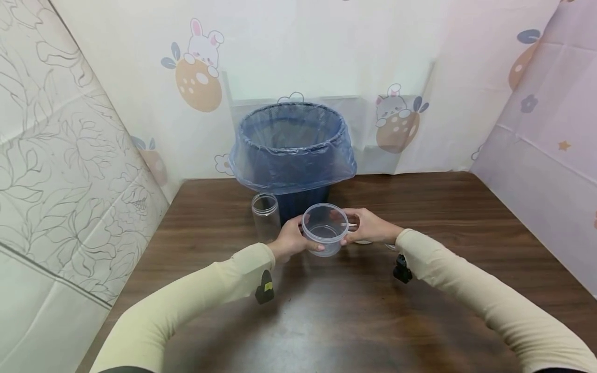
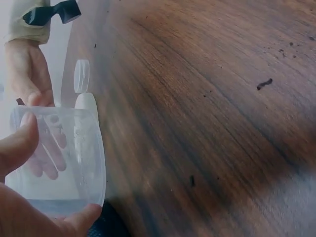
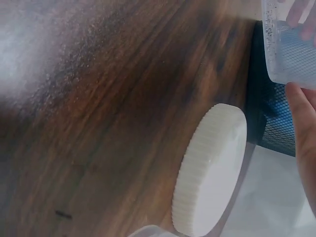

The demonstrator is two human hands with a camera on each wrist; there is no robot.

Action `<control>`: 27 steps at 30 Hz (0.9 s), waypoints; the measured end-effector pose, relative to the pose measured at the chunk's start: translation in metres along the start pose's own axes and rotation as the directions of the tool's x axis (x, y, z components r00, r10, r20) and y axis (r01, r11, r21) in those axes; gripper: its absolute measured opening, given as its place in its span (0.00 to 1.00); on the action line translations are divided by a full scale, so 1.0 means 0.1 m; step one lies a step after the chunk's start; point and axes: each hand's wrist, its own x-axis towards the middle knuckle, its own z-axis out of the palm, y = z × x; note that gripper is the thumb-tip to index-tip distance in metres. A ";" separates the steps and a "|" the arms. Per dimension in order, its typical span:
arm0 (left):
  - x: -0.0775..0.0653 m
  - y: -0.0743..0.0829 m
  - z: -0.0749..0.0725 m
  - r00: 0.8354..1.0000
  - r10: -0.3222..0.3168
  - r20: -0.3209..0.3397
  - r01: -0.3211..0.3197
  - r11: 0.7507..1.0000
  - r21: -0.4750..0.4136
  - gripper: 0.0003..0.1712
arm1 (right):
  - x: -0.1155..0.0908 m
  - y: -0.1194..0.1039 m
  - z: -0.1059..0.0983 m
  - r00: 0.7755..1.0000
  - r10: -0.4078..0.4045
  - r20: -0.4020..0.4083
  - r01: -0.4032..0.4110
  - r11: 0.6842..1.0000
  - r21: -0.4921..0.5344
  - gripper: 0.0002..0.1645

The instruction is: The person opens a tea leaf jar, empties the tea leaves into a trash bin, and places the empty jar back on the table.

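A clear round plastic tub [image 1: 326,247] is held above the table between both hands, its open mouth tilted toward the head camera. My left hand [image 1: 291,241] grips its left side, thumb along the front. On the opposite side my right hand [image 1: 370,226] holds the tub with its thumb near the front and its fingers behind. Through the tub wall [image 2: 81,163] in the left wrist view, the right hand's fingers show. A white ribbed screw lid [image 3: 212,170] lies on the table under the right hand. Past the left hand stands a clear open jar [image 1: 266,207].
A dark mesh bin [image 1: 298,204] lined with a blue bag [image 1: 294,166] stands at the table's back, against a printed cloth [image 1: 298,46]. Beside the white lid is a small clear round lid or ring [image 2: 82,75]. Dark specks dot the wooden table [image 1: 326,321].
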 end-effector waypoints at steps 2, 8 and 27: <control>0.02 -0.03 0.03 1.000 -0.018 -0.016 0.018 0.999 -0.027 0.43 | 0.01 0.03 0.00 1.000 0.007 -0.007 -0.007 1.000 -0.012 0.47; 0.06 -0.10 0.08 0.991 -0.124 -0.057 0.119 0.989 -0.086 0.44 | 0.05 0.14 0.02 1.000 -0.013 0.007 0.013 0.999 -0.041 0.46; 0.08 -0.24 0.09 0.984 -0.164 -0.070 0.153 0.978 -0.142 0.45 | 0.07 0.23 0.12 1.000 0.020 -0.010 -0.020 1.000 0.004 0.46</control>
